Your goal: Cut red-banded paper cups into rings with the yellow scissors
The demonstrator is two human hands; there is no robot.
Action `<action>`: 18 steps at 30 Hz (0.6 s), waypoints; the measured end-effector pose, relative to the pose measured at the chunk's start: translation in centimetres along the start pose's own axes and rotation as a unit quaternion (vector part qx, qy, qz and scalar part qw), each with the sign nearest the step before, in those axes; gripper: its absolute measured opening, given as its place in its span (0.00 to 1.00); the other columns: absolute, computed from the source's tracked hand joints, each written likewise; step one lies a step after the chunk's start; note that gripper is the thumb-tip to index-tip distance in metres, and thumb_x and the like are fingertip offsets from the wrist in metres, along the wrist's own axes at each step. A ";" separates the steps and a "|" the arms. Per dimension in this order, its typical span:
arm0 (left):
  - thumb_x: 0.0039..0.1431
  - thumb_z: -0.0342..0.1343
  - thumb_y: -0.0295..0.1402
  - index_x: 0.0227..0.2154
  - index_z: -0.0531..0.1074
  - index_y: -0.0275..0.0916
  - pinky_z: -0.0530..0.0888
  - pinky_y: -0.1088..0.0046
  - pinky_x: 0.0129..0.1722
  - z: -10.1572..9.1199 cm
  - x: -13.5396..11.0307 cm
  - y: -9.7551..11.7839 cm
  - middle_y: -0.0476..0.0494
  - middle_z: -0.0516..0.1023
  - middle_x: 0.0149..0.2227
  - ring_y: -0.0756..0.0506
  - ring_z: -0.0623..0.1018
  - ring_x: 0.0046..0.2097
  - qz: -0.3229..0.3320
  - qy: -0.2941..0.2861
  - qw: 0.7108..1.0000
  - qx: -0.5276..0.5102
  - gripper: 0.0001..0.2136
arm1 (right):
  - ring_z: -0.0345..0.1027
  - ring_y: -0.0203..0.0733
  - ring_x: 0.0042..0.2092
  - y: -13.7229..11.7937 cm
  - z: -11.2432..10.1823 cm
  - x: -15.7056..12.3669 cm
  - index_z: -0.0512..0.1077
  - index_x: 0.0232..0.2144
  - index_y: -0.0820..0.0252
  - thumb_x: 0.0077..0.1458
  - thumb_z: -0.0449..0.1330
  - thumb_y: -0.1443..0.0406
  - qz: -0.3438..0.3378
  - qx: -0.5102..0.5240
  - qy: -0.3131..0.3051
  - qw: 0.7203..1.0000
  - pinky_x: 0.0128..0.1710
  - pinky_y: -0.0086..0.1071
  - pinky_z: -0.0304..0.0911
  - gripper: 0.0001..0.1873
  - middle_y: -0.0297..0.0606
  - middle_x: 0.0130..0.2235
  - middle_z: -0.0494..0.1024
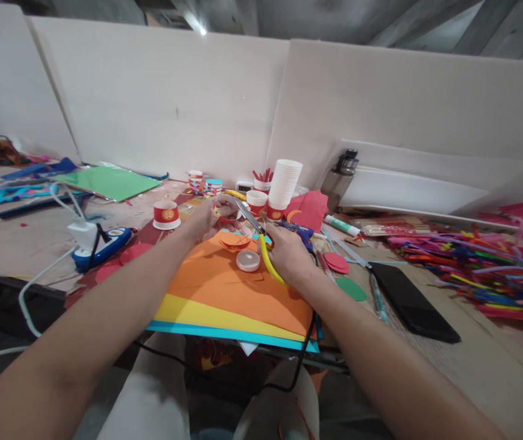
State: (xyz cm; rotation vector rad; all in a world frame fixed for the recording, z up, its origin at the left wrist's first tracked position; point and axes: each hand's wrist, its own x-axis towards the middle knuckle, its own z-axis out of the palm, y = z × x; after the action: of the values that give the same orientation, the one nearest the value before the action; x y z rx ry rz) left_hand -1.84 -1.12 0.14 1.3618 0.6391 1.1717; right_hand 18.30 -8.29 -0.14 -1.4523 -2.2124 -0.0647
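My right hand (289,253) is closed round the yellow handles of a pair of scissors (257,235), whose blades point up and left. My left hand (208,219) pinches a small orange paper piece (225,215) at the blade tips. Below both hands lies a stack of paper sheets with an orange sheet (238,287) on top, yellow and blue sheets under it. An orange paper cut-out (235,240) and a small round white lid (248,260) rest on the orange sheet between my hands.
A stack of white cups (285,181), red-banded cups (166,214), a glue stick (342,225), a black phone (415,302), a pile of coloured pipe cleaners (481,269), a green sheet (107,182) and a blue glue gun (100,245) surround the work area. White boards stand behind.
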 end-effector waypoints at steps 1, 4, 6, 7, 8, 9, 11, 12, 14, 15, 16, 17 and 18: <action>0.46 0.66 0.37 0.25 0.69 0.34 0.69 0.82 0.17 0.0 0.0 0.0 0.48 0.74 0.24 0.52 0.76 0.21 0.000 0.001 1.000 -0.001 0.13 | 0.72 0.46 0.47 0.0 0.0 0.0 0.72 0.50 0.60 0.57 0.54 0.67 -0.001 0.001 0.001 1.000 0.44 0.32 0.62 0.18 0.46 0.47 0.79; 0.45 0.67 0.37 0.25 0.69 0.34 0.69 0.82 0.17 0.0 0.1 0.0 0.48 0.74 0.24 0.52 0.76 0.21 -0.002 -0.002 1.000 -0.002 0.14 | 0.72 0.46 0.47 0.1 0.1 0.0 0.73 0.49 0.60 0.57 0.54 0.67 0.001 0.001 0.001 1.000 0.43 0.32 0.62 0.18 0.46 0.47 0.79; 0.45 0.67 0.38 0.25 0.69 0.34 0.69 0.82 0.18 -0.1 0.1 -0.1 0.49 0.73 0.24 0.52 0.76 0.21 -0.001 -0.008 1.000 -0.001 0.14 | 0.72 0.46 0.46 0.1 0.1 0.0 0.73 0.49 0.60 0.57 0.54 0.67 0.003 -0.001 -0.002 1.000 0.42 0.32 0.62 0.18 0.47 0.47 0.79; 0.45 0.67 0.38 0.25 0.68 0.34 0.69 0.82 0.18 -0.2 0.1 -0.1 0.49 0.73 0.24 0.52 0.76 0.21 0.000 -0.009 1.000 0.000 0.15 | 0.72 0.46 0.46 0.1 0.1 0.0 0.73 0.49 0.59 0.58 0.54 0.67 0.005 -0.001 -0.004 1.000 0.42 0.32 0.62 0.17 0.47 0.47 0.79; 0.45 0.67 0.38 0.25 0.68 0.34 0.69 0.82 0.18 -0.2 0.1 -0.2 0.49 0.73 0.24 0.52 0.76 0.21 0.000 -0.009 1.000 -0.001 0.15 | 0.72 0.46 0.46 0.1 0.1 -0.1 0.73 0.49 0.59 0.58 0.54 0.67 0.006 -0.001 -0.005 1.000 0.42 0.32 0.62 0.17 0.46 0.47 0.79; 0.45 0.68 0.39 0.25 0.68 0.34 0.69 0.82 0.18 -0.2 0.1 -0.2 0.49 0.73 0.24 0.52 0.76 0.21 -0.001 -0.007 1.000 -0.001 0.16 | 0.72 0.46 0.45 0.0 0.0 -0.1 0.73 0.49 0.59 0.58 0.54 0.66 0.007 0.001 -0.006 1.000 0.41 0.32 0.62 0.17 0.46 0.47 0.79; 0.45 0.68 0.40 0.26 0.68 0.35 0.69 0.82 0.18 -0.3 0.1 -0.2 0.49 0.74 0.24 0.52 0.76 0.21 -0.005 -0.005 1.000 0.003 0.16 | 0.73 0.46 0.46 -0.1 -0.1 -0.1 0.73 0.49 0.59 0.57 0.54 0.67 0.006 0.011 -0.004 1.000 0.41 0.31 0.63 0.18 0.46 0.48 0.79; 0.45 0.68 0.41 0.26 0.68 0.35 0.69 0.81 0.18 -0.4 0.1 -0.2 0.48 0.74 0.25 0.52 0.76 0.22 -0.006 -0.007 1.000 0.005 0.17 | 0.73 0.46 0.46 -0.2 -0.2 -0.1 0.73 0.49 0.59 0.57 0.53 0.67 0.005 0.018 -0.002 1.000 0.41 0.31 0.63 0.18 0.46 0.48 0.79; 0.45 0.68 0.42 0.26 0.68 0.34 0.69 0.81 0.19 -0.4 0.1 -0.2 0.47 0.75 0.27 0.53 0.76 0.22 -0.005 -0.016 1.000 0.010 0.17 | 0.73 0.45 0.45 -0.3 -0.2 0.0 0.74 0.49 0.59 0.56 0.54 0.67 0.006 0.042 0.002 0.999 0.42 0.31 0.63 0.18 0.46 0.48 0.79; 0.45 0.68 0.42 0.26 0.68 0.34 0.70 0.81 0.20 -0.4 0.1 -0.2 0.47 0.75 0.27 0.53 0.76 0.22 -0.004 -0.017 1.000 0.010 0.18 | 0.73 0.45 0.44 -0.3 -0.2 0.0 0.74 0.47 0.59 0.56 0.54 0.67 0.013 0.060 0.006 0.998 0.41 0.31 0.63 0.17 0.46 0.47 0.80; 0.45 0.68 0.42 0.26 0.68 0.34 0.70 0.81 0.20 -0.3 0.2 -0.3 0.47 0.75 0.27 0.53 0.76 0.23 -0.002 -0.013 1.000 0.007 0.18 | 0.73 0.44 0.42 -0.2 -0.1 0.1 0.75 0.45 0.58 0.56 0.54 0.67 0.026 0.084 0.011 0.996 0.40 0.31 0.64 0.16 0.45 0.45 0.80; 0.44 0.67 0.41 0.26 0.67 0.34 0.70 0.81 0.21 -0.2 0.2 -0.4 0.48 0.75 0.26 0.53 0.76 0.24 -0.002 -0.003 1.000 0.002 0.17 | 0.73 0.43 0.39 0.0 0.1 0.1 0.75 0.43 0.58 0.56 0.55 0.65 0.045 0.115 0.017 0.992 0.38 0.31 0.64 0.14 0.43 0.42 0.81; 0.44 0.67 0.40 0.26 0.66 0.35 0.70 0.81 0.21 -0.2 0.3 -0.4 0.48 0.74 0.25 0.52 0.76 0.24 -0.002 0.013 1.000 -0.002 0.17 | 0.73 0.41 0.35 0.3 0.3 0.2 0.75 0.40 0.58 0.57 0.54 0.63 0.070 0.151 0.022 0.986 0.35 0.31 0.65 0.12 0.41 0.37 0.81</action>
State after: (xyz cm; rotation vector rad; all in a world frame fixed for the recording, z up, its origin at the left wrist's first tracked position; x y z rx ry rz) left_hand -1.76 -0.72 -0.23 1.3427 0.6577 1.1892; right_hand 18.35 -7.86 -0.41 -1.4136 -1.9761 0.2715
